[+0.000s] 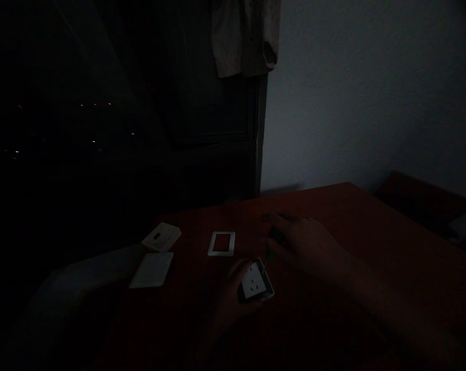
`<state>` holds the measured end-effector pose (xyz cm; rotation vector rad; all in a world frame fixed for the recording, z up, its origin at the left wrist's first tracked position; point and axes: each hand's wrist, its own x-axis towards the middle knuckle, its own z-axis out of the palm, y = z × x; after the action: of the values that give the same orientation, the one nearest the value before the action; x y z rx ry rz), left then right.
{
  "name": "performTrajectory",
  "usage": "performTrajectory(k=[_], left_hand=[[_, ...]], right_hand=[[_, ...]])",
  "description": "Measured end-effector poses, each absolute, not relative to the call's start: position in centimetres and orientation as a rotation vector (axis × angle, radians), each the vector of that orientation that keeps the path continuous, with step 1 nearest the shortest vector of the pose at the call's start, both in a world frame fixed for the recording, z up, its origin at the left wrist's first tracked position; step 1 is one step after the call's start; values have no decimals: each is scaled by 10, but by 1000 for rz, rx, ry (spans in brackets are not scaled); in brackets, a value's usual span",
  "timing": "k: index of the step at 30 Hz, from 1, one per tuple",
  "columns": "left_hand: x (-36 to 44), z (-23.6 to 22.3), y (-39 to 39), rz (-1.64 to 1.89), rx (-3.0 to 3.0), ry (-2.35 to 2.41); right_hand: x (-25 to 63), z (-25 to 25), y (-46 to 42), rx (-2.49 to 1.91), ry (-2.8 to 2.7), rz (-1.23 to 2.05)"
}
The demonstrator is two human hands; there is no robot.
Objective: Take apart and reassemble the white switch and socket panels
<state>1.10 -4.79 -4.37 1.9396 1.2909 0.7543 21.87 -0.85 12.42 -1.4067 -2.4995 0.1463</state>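
Observation:
A white wall socket (253, 282) with slotted holes sits in a dark-edged mounting frame near the front of the table. My left hand (233, 296) is closed around the socket's left side, thumb and fingers at its edges. In my right hand (300, 242) is a screwdriver (270, 255), its dark handle gripped and its thin shaft slanting down to the upper right edge of the socket. Whether the tip sits in a screw is too dark to tell. Just behind the socket lies a white rectangular cover frame (221, 253) with an open middle.
To the left are a pale box-shaped socket part (161, 237) and a flat white plate (151, 270), close together on the reddish table (325, 203). A pale wall (356, 103) rises behind, with a dark window (82, 123) at left and hanging cloth (244, 41) above.

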Motion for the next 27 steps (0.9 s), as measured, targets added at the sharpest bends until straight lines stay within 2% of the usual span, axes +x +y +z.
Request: performTrajectory(k=[4, 10, 16, 18, 23, 25, 27], left_hand=[[10, -47, -48, 742, 1960, 1293], [12, -45, -48, 760, 1933, 1304], [11, -46, -47, 762, 1927, 1258], [11, -46, -48, 772, 1913, 1256], [13, -40, -49, 763, 1934, 1296], [13, -38, -48, 755, 1933, 1299], [12, -40, -48, 748, 1933, 1293]], right_hand=[[221, 127, -13, -1209, -2510, 362], [217, 126, -10, -1506, -2481, 66], [223, 127, -12, -1115, -2483, 439], [223, 127, -14, -1130, -2494, 379], [217, 126, -9, -1637, -2473, -63], [218, 127, -7, -1621, -2480, -45], [222, 128, -8, -1461, -2501, 138]])
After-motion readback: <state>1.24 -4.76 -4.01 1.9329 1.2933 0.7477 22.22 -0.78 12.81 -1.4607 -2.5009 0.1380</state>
